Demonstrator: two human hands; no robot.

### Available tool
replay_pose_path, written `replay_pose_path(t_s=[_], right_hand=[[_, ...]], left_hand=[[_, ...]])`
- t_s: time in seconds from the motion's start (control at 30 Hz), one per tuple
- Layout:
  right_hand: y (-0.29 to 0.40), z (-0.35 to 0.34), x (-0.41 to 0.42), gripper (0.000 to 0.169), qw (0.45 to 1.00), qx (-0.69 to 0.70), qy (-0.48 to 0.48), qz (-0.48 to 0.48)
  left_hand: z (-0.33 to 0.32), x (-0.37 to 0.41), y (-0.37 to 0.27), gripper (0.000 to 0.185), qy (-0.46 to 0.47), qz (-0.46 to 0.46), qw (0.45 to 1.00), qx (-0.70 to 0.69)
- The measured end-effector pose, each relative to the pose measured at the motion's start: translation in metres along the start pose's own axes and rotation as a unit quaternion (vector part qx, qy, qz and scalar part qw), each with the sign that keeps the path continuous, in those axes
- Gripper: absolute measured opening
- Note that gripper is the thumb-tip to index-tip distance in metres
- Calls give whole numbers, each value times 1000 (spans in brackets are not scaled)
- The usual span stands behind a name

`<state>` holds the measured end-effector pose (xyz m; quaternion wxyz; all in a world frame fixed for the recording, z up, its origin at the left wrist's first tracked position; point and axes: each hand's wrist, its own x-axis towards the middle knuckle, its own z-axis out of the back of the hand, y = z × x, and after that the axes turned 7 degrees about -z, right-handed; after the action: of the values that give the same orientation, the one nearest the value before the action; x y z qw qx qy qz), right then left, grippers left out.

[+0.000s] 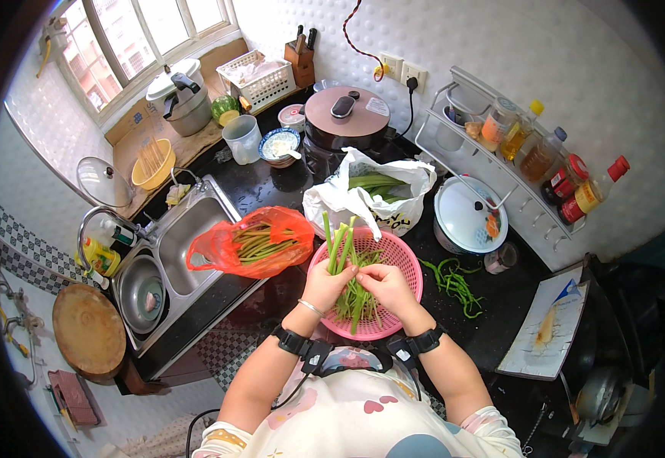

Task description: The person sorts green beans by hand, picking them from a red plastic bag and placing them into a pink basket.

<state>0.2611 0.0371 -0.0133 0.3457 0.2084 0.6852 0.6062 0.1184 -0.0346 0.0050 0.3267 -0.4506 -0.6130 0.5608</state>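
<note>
My left hand (328, 289) is closed around a few thick green stalks (341, 246) that stick up past the fingers. Its thumb meets the fingertips of my right hand (386, 286), which pinch at the stalks; what lies between them is too small to make out. Both hands are over a pink plastic colander (414, 269) holding cut green stem pieces (361, 312). Left of it, a red plastic bag (206, 252) lies open with long greenish-brown stems (263, 243) inside. Behind the colander, a white plastic bag (332, 206) holds green pods or long vegetables (379, 186).
Green chili peppers (458, 286) lie on the black counter right of the colander, near a lidded enamel pot (464, 214). A steel sink (186, 240) is at the left. Behind stand a bowl with a spoon (279, 144) and an electric pan (346, 117). A bottle rack (498, 172) hangs at right.
</note>
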Motion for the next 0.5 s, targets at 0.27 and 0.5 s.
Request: replay_pose_path(t_s=[0.27,0.5], right_hand=[[4,-5,0,13,999,37,-8,2],[0,-6,9,13,995,85,-45,13]], left_hand=[[7,-1,-2,10,28,-20,999,10],[8,-3,0,10,31,-11,999,-39]])
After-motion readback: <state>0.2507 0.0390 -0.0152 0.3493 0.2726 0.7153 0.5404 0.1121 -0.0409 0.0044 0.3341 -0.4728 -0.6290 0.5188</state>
